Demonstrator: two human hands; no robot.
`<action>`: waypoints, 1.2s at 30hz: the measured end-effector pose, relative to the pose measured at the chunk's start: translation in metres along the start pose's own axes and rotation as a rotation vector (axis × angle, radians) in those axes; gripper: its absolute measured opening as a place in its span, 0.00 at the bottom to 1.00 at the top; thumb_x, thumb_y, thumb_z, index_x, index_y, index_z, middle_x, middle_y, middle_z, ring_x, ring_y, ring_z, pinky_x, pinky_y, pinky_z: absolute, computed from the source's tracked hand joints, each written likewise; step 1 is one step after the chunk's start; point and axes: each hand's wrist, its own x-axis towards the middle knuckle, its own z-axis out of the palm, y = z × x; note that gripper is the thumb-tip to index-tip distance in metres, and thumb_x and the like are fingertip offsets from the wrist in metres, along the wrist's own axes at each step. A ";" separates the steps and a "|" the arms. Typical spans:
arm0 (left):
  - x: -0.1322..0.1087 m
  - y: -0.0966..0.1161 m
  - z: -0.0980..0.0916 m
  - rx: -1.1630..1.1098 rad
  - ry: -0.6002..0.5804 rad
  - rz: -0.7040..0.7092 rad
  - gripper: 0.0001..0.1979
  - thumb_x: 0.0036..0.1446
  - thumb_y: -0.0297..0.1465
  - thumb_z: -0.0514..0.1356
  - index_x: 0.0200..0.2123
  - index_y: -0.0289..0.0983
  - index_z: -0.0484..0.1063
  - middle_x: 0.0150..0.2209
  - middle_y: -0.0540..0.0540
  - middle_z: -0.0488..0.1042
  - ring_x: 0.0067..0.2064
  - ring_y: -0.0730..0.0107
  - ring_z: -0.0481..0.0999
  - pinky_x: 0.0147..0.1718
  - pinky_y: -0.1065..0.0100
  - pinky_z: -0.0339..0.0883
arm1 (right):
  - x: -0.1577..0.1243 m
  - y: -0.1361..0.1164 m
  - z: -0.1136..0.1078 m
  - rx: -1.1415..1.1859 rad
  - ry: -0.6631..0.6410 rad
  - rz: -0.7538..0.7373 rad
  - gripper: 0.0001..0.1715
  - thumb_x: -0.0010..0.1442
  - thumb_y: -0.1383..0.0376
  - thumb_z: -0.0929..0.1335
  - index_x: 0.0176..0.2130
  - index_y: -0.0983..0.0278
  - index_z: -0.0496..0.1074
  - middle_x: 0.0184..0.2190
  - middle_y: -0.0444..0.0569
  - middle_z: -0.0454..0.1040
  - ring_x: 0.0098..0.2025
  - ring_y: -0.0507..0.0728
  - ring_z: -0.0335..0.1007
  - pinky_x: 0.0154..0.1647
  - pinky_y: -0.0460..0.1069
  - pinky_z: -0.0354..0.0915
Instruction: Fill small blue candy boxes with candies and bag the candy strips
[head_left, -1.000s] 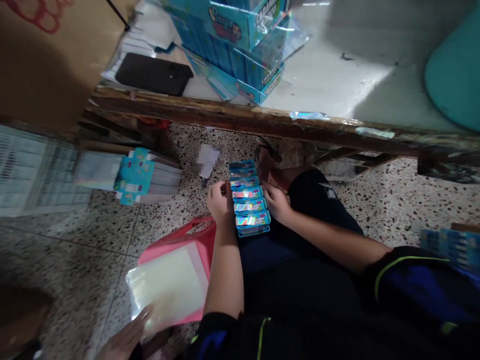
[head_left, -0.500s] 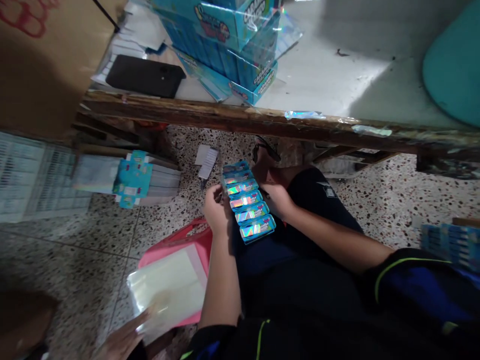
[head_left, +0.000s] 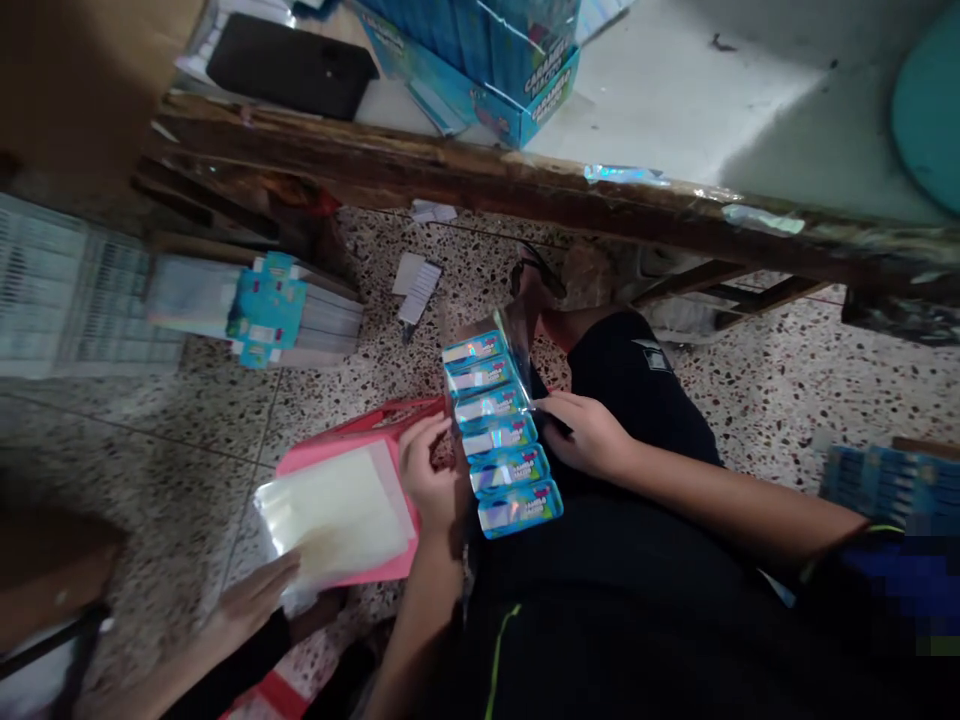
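Note:
A row of several small blue boxes (head_left: 501,437) with shiny labels lies over my lap, within a clear plastic bag (head_left: 517,345) whose loose end sticks out past the far box. My left hand (head_left: 433,470) is at the row's left side, fingers curled and pinching at the bag's edge. On the other side, my right hand (head_left: 589,432) pinches the bag's right edge between thumb and fingertips. The undersides of the boxes are hidden.
Another person's hand (head_left: 262,595) rests on a stack of clear plastic bags (head_left: 337,510) on a pink stool (head_left: 405,565). The worktable's wooden edge (head_left: 450,165) crosses ahead, bearing a phone (head_left: 289,65) and a large blue display box (head_left: 517,115). Flat cartons (head_left: 270,305) stand at left.
The row of boxes has come nearer to my body, and the bag's loose end now shows beyond it. My right hand has moved back toward me to the bag's edge. The view has tilted down.

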 end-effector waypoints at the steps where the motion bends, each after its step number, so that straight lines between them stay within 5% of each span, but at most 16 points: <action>1: 0.001 0.001 0.003 -0.010 0.009 -0.041 0.07 0.58 0.32 0.66 0.40 0.37 0.78 0.43 0.43 0.78 0.47 0.62 0.78 0.46 0.60 0.75 | 0.001 0.002 0.002 -0.002 -0.018 0.019 0.17 0.60 0.73 0.64 0.49 0.64 0.72 0.36 0.52 0.75 0.37 0.58 0.73 0.37 0.52 0.71; 7: 0.030 0.013 0.019 -0.198 -0.015 -0.366 0.09 0.56 0.36 0.63 0.34 0.36 0.76 0.32 0.46 0.79 0.33 0.69 0.79 0.34 0.69 0.74 | 0.020 0.009 0.005 0.059 -0.024 0.096 0.26 0.58 0.72 0.66 0.56 0.63 0.69 0.45 0.55 0.74 0.47 0.62 0.72 0.49 0.58 0.72; 11: 0.045 0.020 0.015 -0.154 -0.038 -0.405 0.10 0.50 0.37 0.65 0.29 0.36 0.76 0.29 0.46 0.79 0.32 0.67 0.79 0.33 0.68 0.74 | 0.024 0.004 0.003 0.154 0.020 0.094 0.38 0.57 0.73 0.66 0.66 0.60 0.61 0.56 0.56 0.69 0.54 0.61 0.70 0.57 0.59 0.70; 14: 0.053 0.018 0.012 -0.100 -0.094 -0.416 0.11 0.50 0.38 0.65 0.29 0.36 0.78 0.29 0.45 0.80 0.32 0.64 0.80 0.34 0.66 0.74 | 0.024 0.003 0.005 0.102 0.063 0.106 0.35 0.61 0.71 0.64 0.67 0.63 0.61 0.53 0.58 0.71 0.52 0.62 0.71 0.54 0.59 0.71; 16: 0.057 0.014 0.009 -0.011 -0.108 -0.337 0.12 0.53 0.39 0.65 0.31 0.36 0.79 0.30 0.45 0.81 0.32 0.64 0.80 0.35 0.65 0.75 | 0.026 0.004 0.007 0.026 0.075 0.108 0.31 0.63 0.70 0.62 0.65 0.66 0.64 0.48 0.58 0.74 0.47 0.63 0.72 0.49 0.58 0.72; 21: 0.060 0.007 -0.002 0.250 -0.151 0.217 0.09 0.61 0.33 0.59 0.35 0.39 0.80 0.39 0.43 0.83 0.43 0.64 0.81 0.48 0.63 0.74 | 0.034 0.001 0.006 -0.044 0.129 0.052 0.16 0.69 0.66 0.62 0.49 0.65 0.76 0.37 0.54 0.76 0.39 0.59 0.72 0.42 0.54 0.71; 23: 0.056 0.010 -0.009 0.267 -0.175 0.336 0.09 0.63 0.30 0.58 0.37 0.39 0.81 0.41 0.43 0.83 0.44 0.65 0.82 0.48 0.65 0.75 | 0.034 -0.002 0.002 -0.068 0.144 0.012 0.16 0.70 0.67 0.61 0.46 0.65 0.77 0.36 0.53 0.76 0.37 0.58 0.72 0.40 0.52 0.70; 30: 0.014 0.040 -0.040 0.205 -0.182 0.451 0.08 0.57 0.21 0.64 0.39 0.37 0.79 0.38 0.44 0.82 0.40 0.66 0.82 0.44 0.67 0.77 | -0.001 -0.019 -0.019 -0.282 0.020 -0.231 0.18 0.69 0.71 0.59 0.48 0.69 0.75 0.34 0.55 0.76 0.33 0.57 0.71 0.33 0.51 0.70; 36: -0.032 0.076 -0.058 0.135 -0.181 0.332 0.09 0.54 0.19 0.66 0.36 0.37 0.77 0.36 0.45 0.81 0.38 0.67 0.82 0.39 0.67 0.78 | -0.039 -0.029 -0.033 -0.229 0.040 -0.376 0.15 0.68 0.70 0.61 0.49 0.66 0.74 0.35 0.54 0.78 0.36 0.58 0.75 0.37 0.54 0.76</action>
